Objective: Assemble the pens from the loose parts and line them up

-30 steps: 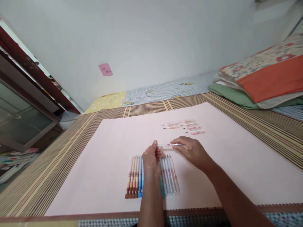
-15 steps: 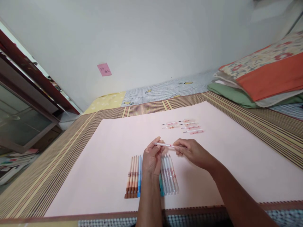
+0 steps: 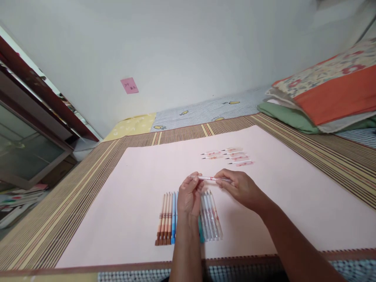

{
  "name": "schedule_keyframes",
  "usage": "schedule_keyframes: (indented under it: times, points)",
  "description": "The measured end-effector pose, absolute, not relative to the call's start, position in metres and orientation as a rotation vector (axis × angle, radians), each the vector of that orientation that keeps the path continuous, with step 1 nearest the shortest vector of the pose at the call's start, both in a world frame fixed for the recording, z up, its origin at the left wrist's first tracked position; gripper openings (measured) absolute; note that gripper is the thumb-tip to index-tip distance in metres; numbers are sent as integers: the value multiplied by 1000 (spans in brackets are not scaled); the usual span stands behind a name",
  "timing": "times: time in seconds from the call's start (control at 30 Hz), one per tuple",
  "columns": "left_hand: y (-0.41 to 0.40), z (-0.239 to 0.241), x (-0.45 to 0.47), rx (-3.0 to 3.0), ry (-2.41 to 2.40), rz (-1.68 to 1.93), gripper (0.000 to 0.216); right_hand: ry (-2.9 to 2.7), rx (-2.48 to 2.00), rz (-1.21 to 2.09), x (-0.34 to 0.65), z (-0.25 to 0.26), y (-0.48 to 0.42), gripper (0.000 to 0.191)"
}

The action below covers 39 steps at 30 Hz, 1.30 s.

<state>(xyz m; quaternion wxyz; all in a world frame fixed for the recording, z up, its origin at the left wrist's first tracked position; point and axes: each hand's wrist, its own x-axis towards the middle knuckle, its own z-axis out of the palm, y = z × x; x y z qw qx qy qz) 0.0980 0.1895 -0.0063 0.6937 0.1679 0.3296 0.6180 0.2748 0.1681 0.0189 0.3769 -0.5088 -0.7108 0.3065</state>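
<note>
A slim whitish pen point(image 3: 208, 178) with a small red mark lies level between my two hands. My left hand point(image 3: 189, 192) pinches its left end, and my right hand point(image 3: 239, 186) has its fingers closed round the right end. Under my left wrist, a row of pens lies on the pale pink sheet point(image 3: 123, 207): brown-and-cream pens point(image 3: 164, 219), blue pens point(image 3: 173, 219), a teal one point(image 3: 201, 231) and clear patterned pens point(image 3: 212, 219). My left forearm hides the row's middle. Beyond my hands lie several white pen refills point(image 3: 239, 162) with dark tips, beside pinkish see-through strips point(image 3: 244, 163).
The sheet lies on a striped mat point(image 3: 67, 211). Folded bedding point(image 3: 331, 98) is piled at the far right. A pink note point(image 3: 129, 85) is stuck on the wall behind. At the left stand a glass-paned cabinet point(image 3: 23, 145) and a pile of papers point(image 3: 20, 203).
My hands have drawn slightly closer together on the pen. Its left end has slid further into my left fingers. The row of pens and the refills lie as before.
</note>
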Motion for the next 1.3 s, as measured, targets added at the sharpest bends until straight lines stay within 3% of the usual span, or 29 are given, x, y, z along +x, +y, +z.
schedule_keyframes:
  times: [0.17,0.47,0.67,0.97,1.2,1.3]
  points:
    - [184,2,94,458,553,1330,47,-1751,-1249,907,277,18,169,24]
    - [188,-5,101,366,731,1351,19,-1734,-1271,847,271,24,166,15]
    - [183,3,94,467,497,1278,47,-1658,-1242,912,275,27,165,18]
    - [188,-6,102,477,747,1336,28,-1643,-1298,842,270,29,163,15]
    - [180,4,98,539,512,1288,44,-1608,-1301,904,274,31,164,21]
    - [182,1,101,528,559,1319,38,-1597,-1257,897,272,31,163,22]
